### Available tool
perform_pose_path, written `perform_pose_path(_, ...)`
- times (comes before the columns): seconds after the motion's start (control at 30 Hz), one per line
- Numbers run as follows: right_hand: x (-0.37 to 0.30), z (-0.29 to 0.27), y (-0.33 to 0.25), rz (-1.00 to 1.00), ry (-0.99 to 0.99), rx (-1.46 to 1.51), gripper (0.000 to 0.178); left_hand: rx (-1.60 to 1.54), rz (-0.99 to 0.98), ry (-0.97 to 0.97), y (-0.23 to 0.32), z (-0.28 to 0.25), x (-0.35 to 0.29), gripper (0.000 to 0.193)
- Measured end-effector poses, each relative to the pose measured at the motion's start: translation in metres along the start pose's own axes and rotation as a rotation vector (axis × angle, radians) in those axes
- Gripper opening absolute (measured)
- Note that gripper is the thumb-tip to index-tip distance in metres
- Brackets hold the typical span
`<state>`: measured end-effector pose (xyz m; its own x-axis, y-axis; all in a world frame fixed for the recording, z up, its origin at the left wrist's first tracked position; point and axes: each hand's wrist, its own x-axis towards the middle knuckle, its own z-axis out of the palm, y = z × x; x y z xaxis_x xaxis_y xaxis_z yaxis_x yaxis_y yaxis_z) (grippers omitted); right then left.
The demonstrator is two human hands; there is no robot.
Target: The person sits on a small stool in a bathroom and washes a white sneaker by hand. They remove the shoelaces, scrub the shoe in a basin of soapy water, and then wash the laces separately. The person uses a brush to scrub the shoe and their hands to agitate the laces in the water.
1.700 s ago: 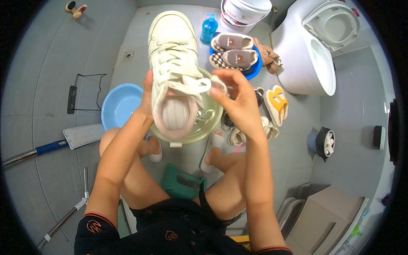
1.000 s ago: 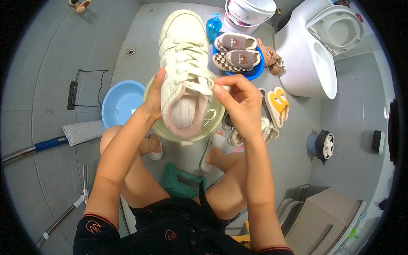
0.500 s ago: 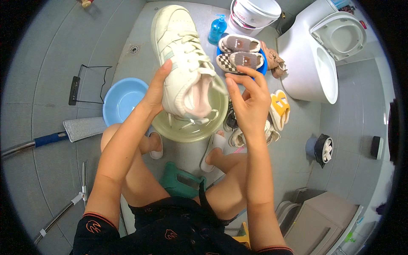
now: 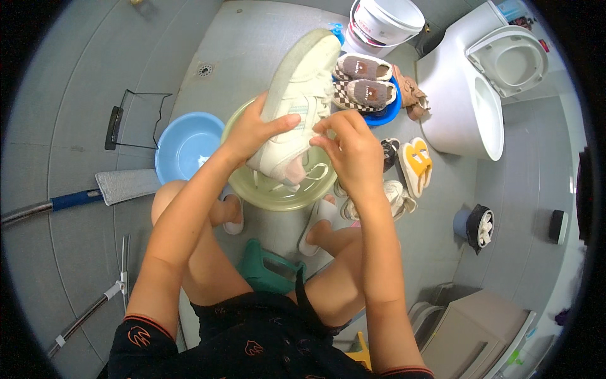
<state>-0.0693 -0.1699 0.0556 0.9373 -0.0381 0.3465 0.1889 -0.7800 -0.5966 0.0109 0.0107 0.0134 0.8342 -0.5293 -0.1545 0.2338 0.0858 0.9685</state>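
Note:
A pale cream sneaker (image 4: pixel 303 95), toe up and turned on its side, is held over a yellow-green basin (image 4: pixel 237 183) of water. My left hand (image 4: pixel 252 129) is closed around its sole and side, thumb pressed on the upper. At the lacing edge near the collar, my right hand (image 4: pixel 347 145) pinches the shoelace, mostly hidden by the fingertips. Below the shoe's opening hangs a loose lace end (image 4: pixel 319 169) over the basin.
A light blue basin (image 4: pixel 189 136) and a grey flat mop (image 4: pixel 129 186) are at the left. To the right stand checkered shoes (image 4: pixel 366 95) on a blue basin, yellow slippers (image 4: pixel 416 165), and a toilet (image 4: pixel 454 95). A white bucket (image 4: pixel 379 31) and a green stool (image 4: pixel 265 268) are also around.
The sneaker has tilted to the right and rolled, its sole side now turned up at the left. My right hand has moved in to the left, its fingers closing at the lacing edge.

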Motion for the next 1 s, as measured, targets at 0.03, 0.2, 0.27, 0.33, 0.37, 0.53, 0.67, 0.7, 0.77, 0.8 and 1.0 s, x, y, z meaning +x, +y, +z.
perform_pose_path(0.03,-0.001,0.000,0.001,-0.001,-0.028,-0.044,0.017,0.061,-0.008,-0.021,-0.001,0.000,0.000,0.071)
perform_pose_path(0.2,-0.002,-0.003,0.002,0.021,-0.015,0.042,0.014,-0.029,-0.086,-0.053,0.000,0.003,-0.002,0.073)
perform_pose_path(0.27,-0.001,-0.003,0.002,-0.002,0.033,0.077,0.013,-0.087,-0.138,-0.058,-0.001,0.003,-0.001,0.071)
perform_pose_path(0.33,0.000,-0.007,0.002,-0.041,0.069,0.073,0.013,-0.152,-0.193,-0.061,-0.006,0.003,0.001,0.066)
perform_pose_path(0.37,-0.001,-0.008,0.003,-0.041,0.047,0.081,0.013,-0.131,-0.188,-0.065,-0.006,0.005,0.001,0.066)
perform_pose_path(0.53,-0.004,-0.013,0.004,-0.018,-0.040,0.088,0.016,-0.114,-0.184,-0.128,-0.005,0.008,0.002,0.077)
perform_pose_path(0.67,-0.006,-0.013,0.002,0.062,-0.077,0.019,0.019,-0.134,-0.223,-0.154,-0.009,0.010,0.002,0.076)
perform_pose_path(0.7,-0.006,-0.015,0.003,0.066,-0.105,-0.004,0.019,-0.105,-0.228,-0.187,-0.011,0.009,0.003,0.076)
perform_pose_path(0.77,-0.007,-0.019,0.006,0.078,-0.135,-0.019,0.019,-0.088,-0.254,-0.231,-0.012,0.008,0.004,0.077)
perform_pose_path(0.8,-0.008,-0.020,0.008,0.086,-0.137,-0.013,0.019,-0.100,-0.276,-0.244,-0.012,0.009,0.004,0.077)
perform_pose_path(1.0,-0.008,-0.025,0.010,0.039,-0.111,-0.031,0.019,-0.134,-0.286,-0.262,-0.011,0.010,0.003,0.085)
